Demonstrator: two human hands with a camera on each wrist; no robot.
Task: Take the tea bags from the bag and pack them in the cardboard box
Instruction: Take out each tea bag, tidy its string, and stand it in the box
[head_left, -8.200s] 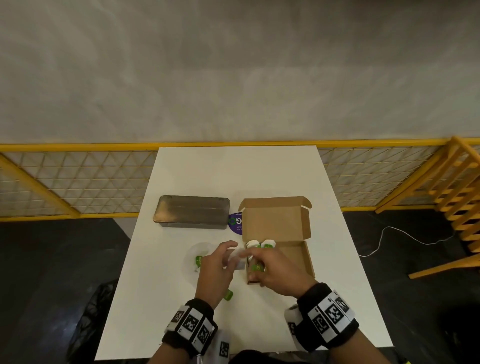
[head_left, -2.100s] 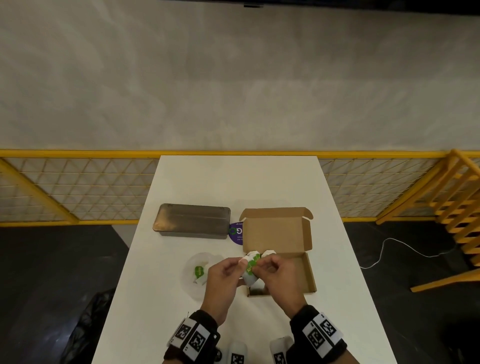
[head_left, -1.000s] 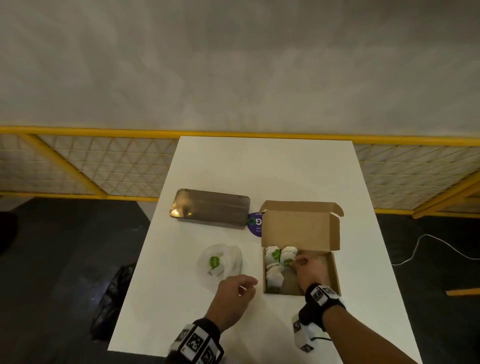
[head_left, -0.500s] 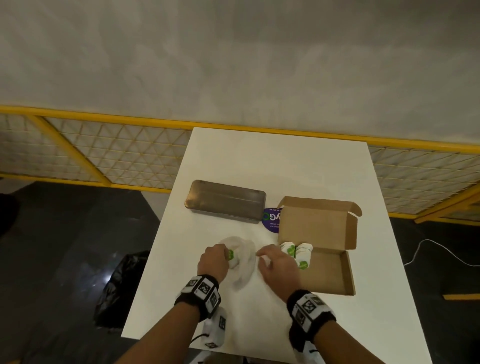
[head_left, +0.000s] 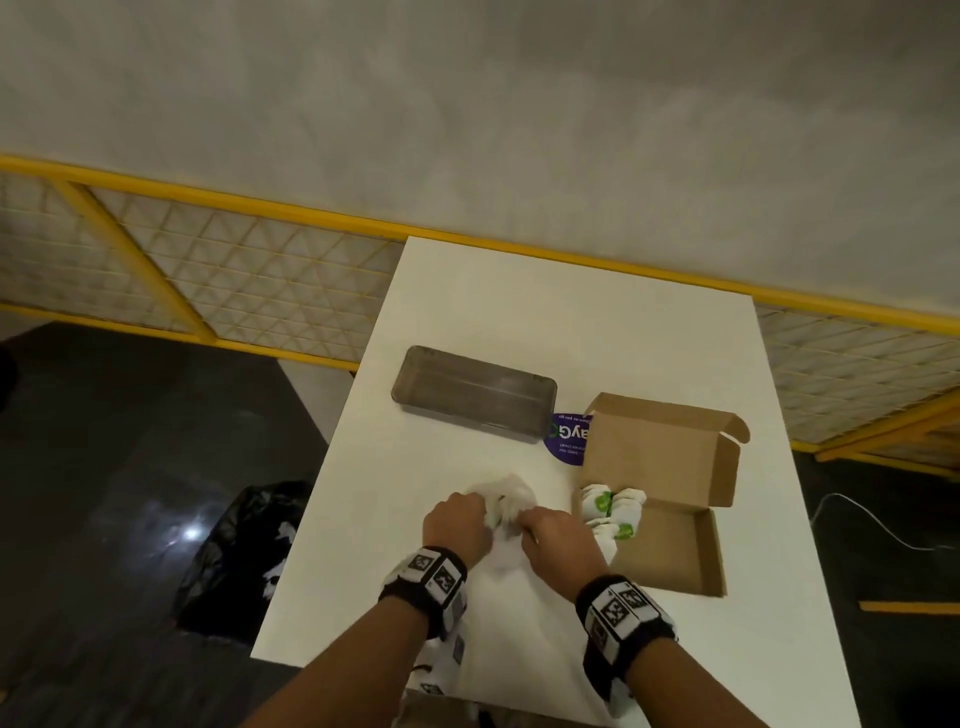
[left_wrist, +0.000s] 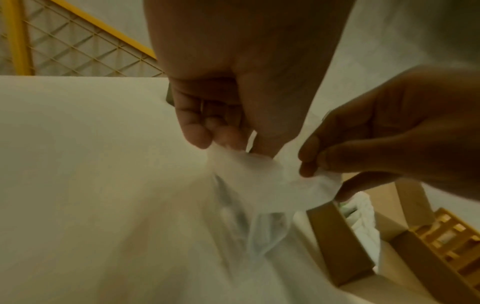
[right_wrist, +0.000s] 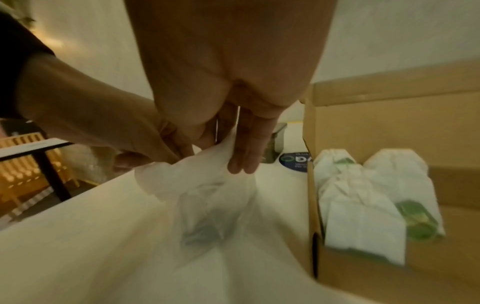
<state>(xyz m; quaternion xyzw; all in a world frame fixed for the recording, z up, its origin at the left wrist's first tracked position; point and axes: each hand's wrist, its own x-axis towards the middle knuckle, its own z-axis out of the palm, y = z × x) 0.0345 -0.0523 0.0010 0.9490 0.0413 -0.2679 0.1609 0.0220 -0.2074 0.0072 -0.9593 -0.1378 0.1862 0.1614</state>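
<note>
Pinching the thin plastic bag (head_left: 506, 499) between us, we are gripping its rim with our left hand (head_left: 457, 525) and right hand (head_left: 558, 538), fingers curled onto the film on both sides. A green-tagged tea bag (right_wrist: 205, 230) is showing blurred through the film. Just right, the cardboard box (head_left: 670, 551) is standing lid-up, tea bags (head_left: 610, 512) crowding its left wall, its right half bare. Farther back, a dark tray (head_left: 472, 392) and purple sticker (head_left: 569, 439) are lying on the white table (head_left: 571, 312), whose left edge is running near the left wrist.
</note>
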